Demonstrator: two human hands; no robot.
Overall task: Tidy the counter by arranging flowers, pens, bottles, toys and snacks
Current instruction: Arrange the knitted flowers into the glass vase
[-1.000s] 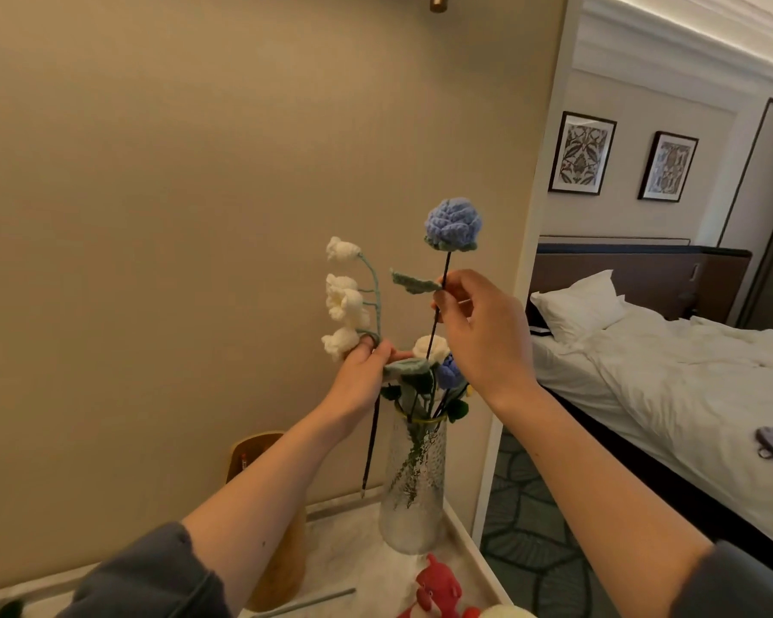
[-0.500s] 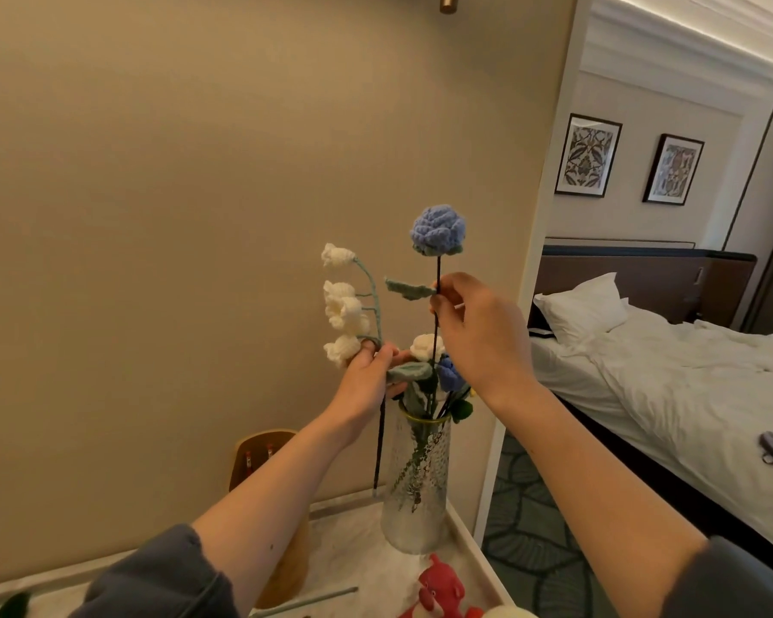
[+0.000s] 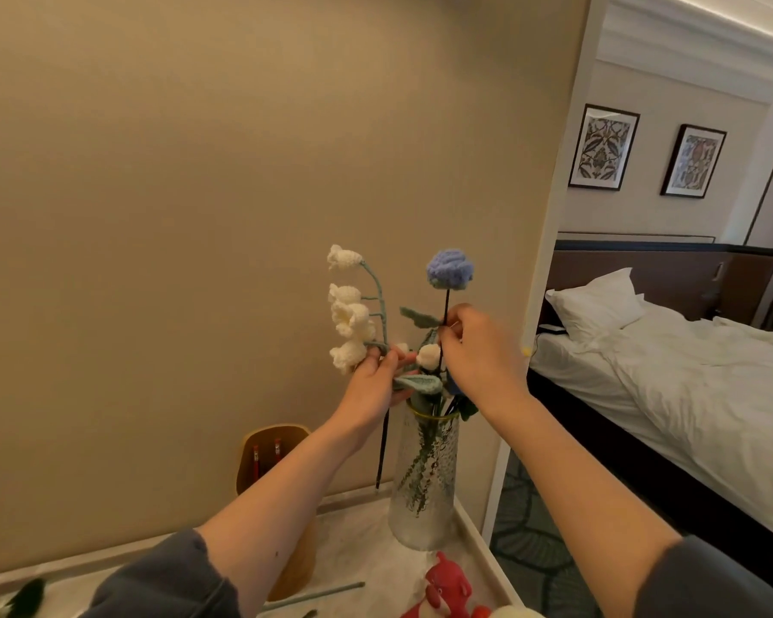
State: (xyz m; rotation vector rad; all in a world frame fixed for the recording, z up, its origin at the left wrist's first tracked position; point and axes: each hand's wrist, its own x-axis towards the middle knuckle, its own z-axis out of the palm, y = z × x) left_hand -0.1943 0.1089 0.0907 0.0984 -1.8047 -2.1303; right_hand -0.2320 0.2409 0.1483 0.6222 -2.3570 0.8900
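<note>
A clear textured glass vase [image 3: 424,479] stands at the counter's right end with several crocheted flowers in it. My right hand [image 3: 478,354] pinches the thin dark stem of a blue crocheted flower [image 3: 450,268] just under its leaf, the stem running down into the vase. My left hand [image 3: 373,385] grips a white crocheted bell-flower sprig [image 3: 348,314]. Its dark stem hangs free outside the vase, left of the rim, above the counter.
A wooden pen holder [image 3: 272,457] with red pencils stands behind my left forearm. A red plush toy [image 3: 447,588] lies by the vase base, and a green stem [image 3: 318,593] lies on the marble counter [image 3: 358,541]. The wall is close behind; a bed [image 3: 688,368] is at right.
My right hand has lowered the blue flower, its stem sliding deeper into the vase. My left hand with the white sprig has stayed beside the rim.
</note>
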